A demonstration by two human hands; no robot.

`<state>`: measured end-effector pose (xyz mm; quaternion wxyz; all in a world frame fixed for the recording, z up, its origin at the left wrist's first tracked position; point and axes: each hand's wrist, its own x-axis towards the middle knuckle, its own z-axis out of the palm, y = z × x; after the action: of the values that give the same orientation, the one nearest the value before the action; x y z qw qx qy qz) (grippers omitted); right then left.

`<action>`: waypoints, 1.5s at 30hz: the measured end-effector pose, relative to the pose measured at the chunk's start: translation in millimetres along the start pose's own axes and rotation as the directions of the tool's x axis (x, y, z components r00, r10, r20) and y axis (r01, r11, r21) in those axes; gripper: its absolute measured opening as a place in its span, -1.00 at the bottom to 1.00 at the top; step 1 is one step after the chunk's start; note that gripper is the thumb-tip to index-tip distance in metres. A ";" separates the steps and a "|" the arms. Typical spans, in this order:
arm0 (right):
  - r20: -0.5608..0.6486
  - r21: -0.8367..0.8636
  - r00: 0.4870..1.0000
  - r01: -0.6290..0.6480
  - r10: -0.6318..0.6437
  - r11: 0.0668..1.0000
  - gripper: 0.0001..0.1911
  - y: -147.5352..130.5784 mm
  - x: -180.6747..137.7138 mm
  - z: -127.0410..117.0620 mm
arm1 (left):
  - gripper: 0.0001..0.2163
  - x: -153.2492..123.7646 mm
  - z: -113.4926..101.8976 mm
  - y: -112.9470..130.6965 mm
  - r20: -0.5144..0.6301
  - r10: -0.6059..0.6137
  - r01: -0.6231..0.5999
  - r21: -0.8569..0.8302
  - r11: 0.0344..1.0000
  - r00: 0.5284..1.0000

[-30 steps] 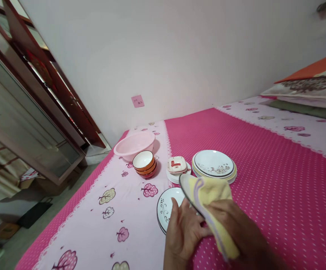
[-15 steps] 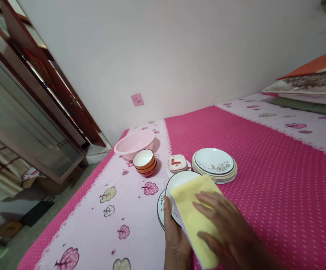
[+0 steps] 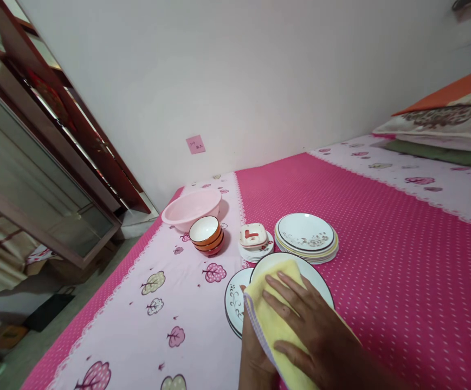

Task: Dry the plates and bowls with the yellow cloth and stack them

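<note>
A white plate with a dark rim (image 3: 318, 279) is held tilted above the bed. My left hand (image 3: 255, 349) grips it from the left and below; the yellow cloth (image 3: 265, 319) hides most of those fingers. On top of the cloth lies my right hand (image 3: 300, 319), fingers somewhat spread, pressing it against the plate's face. Left of the held plate, partly covered, is a small stack of patterned plates (image 3: 237, 298). Just beyond stand more stacked plates (image 3: 306, 230) and small square dishes (image 3: 253, 235) on top of small white plates (image 3: 255, 255).
Stacked orange bowls (image 3: 205, 233) stand in front of a pink basin (image 3: 192, 208) on the patterned bedspread (image 3: 202, 325). Folded bedding (image 3: 450, 122) lies at the far right. A wall closes off the back; a glass-panelled door (image 3: 56, 162) is on the left.
My right hand has shifted left with the cloth across the plate, which has moved slightly right. More of the plates beneath shows, and the cloth now covers more of my left hand.
</note>
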<state>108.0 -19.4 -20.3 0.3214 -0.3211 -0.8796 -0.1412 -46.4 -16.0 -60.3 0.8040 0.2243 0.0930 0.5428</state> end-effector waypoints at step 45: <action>0.115 0.206 0.985 0.102 -0.127 0.973 -0.06 6.4 4.7 -11.1 | -0.27 0.4 21.1 7.5 -0.057 -0.029 0.025 -0.068 0.997 0.998</action>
<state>114.8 -17.4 -8.6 0.2862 -0.2442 -0.9252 -0.0499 -44.2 -18.8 -38.2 0.8155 0.1799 0.1008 0.5408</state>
